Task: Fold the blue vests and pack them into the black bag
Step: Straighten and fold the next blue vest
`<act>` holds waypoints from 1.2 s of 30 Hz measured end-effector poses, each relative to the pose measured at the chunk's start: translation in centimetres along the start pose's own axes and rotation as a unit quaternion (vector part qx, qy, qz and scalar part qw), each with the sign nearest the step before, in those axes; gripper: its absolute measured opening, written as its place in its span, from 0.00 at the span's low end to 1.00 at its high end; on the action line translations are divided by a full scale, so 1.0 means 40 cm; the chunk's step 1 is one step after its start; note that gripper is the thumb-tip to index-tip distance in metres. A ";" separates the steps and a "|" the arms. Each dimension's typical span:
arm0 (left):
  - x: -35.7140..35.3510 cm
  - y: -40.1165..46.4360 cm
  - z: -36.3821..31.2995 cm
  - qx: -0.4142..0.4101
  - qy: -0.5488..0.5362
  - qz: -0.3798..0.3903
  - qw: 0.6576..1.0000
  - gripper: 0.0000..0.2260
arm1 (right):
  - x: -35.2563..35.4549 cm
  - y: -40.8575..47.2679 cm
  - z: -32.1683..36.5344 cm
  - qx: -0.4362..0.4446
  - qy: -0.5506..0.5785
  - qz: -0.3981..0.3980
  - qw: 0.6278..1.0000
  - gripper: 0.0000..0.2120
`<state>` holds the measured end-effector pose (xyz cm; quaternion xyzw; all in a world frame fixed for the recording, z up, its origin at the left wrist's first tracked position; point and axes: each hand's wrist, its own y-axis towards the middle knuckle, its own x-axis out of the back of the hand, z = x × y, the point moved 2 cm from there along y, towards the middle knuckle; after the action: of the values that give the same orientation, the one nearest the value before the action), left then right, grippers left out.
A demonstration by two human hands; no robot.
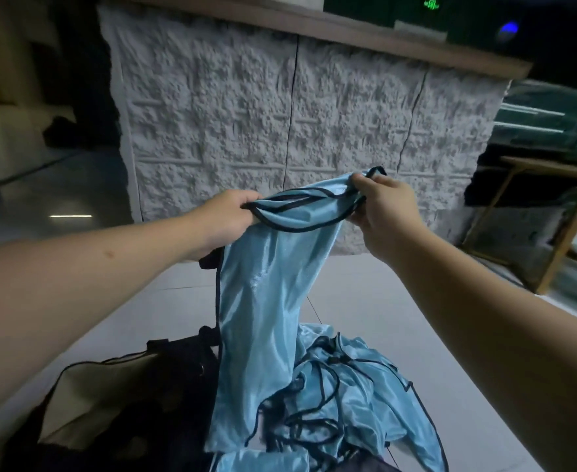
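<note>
Vest (263,301) hides bag (164,386) edge; pile (341,403) cropped below.

Black bag (164,386) cut by bottom edge, vest pile (341,403) likewise, green sign (432,3) unreadable

Green sign (431,3): glows at the top edge, above the stone-faced counter (280,107) — its marks are too small and blurred to read.
Blue vest (263,301): no print or number shows on it.
Black bag (127,403): no label or brand shows — nothing legible anywhere.
</note>
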<state>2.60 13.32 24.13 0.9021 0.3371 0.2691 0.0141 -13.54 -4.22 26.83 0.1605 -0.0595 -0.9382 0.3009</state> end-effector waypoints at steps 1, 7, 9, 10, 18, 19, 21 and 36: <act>0.014 -0.007 -0.022 0.002 -0.018 0.012 1.000 0.08 | -0.009 -0.004 0.024 0.001 0.006 0.001 1.000 0.05; 0.056 -0.077 -0.124 0.050 -0.168 0.068 0.982 0.08 | -0.060 -0.032 0.118 -0.009 0.052 0.070 0.996 0.05; 0.062 -0.101 -0.136 0.085 -0.219 0.081 0.968 0.11 | -0.071 -0.047 0.129 -0.007 0.091 0.136 0.987 0.06; 0.062 -0.110 -0.138 0.104 -0.248 0.090 0.959 0.12 | -0.071 -0.052 0.125 -0.012 0.110 0.162 0.981 0.11; 0.110 -0.120 -0.184 0.097 -0.356 -0.006 0.929 0.19 | 0.042 -0.135 -0.103 -0.160 -0.140 0.253 0.944 0.35; 0.114 -0.122 -0.188 0.094 -0.358 -0.008 0.929 0.18 | 0.046 -0.157 -0.140 -0.184 -0.136 0.280 0.932 0.37; 0.118 -0.123 -0.191 0.092 -0.359 -0.002 0.929 0.18 | 0.036 -0.197 -0.205 -0.230 -0.084 0.342 0.907 0.45; 0.134 -0.106 -0.158 0.146 -0.333 0.015 0.932 0.17 | -0.096 -0.213 -0.198 -0.187 0.032 0.384 0.903 0.18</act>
<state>0.30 18.89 31.20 0.9371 0.3350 -0.0982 -0.0101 -12.58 4.82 18.62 0.0961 0.0699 -0.7380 0.6643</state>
